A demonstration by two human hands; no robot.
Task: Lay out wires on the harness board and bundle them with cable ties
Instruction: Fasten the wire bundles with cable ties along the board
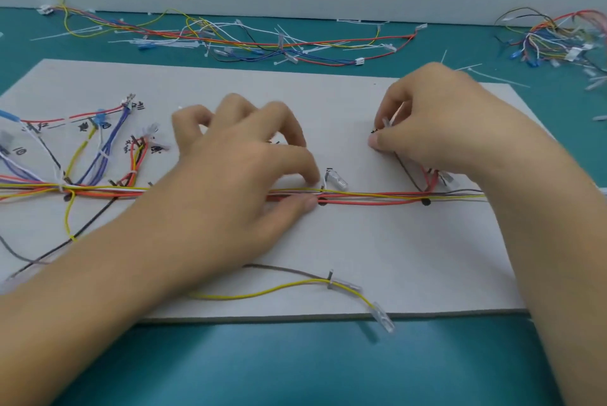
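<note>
We found the harness board (361, 257), a pale grey sheet with handwritten marks, lying flat on the teal table (295, 366). The wire bundle (371, 198) (red, yellow, orange and grey strands together) ran across the board's middle from left to right.

The left hand (236, 182) sat over the centre of the board with its fingers curled. Its thumb lay just below the bundle and its forefinger just above, so it pinched the strands between them. A clear terminal sleeve (338, 180) stood just beside that forefinger.

The right hand (440, 123) was further back and to the right, also curled. It pinched a small translucent piece (387, 123) between thumb and forefinger, though blur kept us from telling whether that was a tie or a sleeve. A dark wire (407, 172) ran from under this hand down to the bundle.

At the board's left the bundle fanned into branches, gathered at the junction by a white cable tie (60, 187). Nearer us a yellow wire (262, 294) and a grey wire (289, 271) lay loose on the board, and the yellow wire's clear end hung over the front edge. Loose wires (230, 41) and ties were strewn along the table's back, with another tangled heap (558, 37) at far right.
</note>
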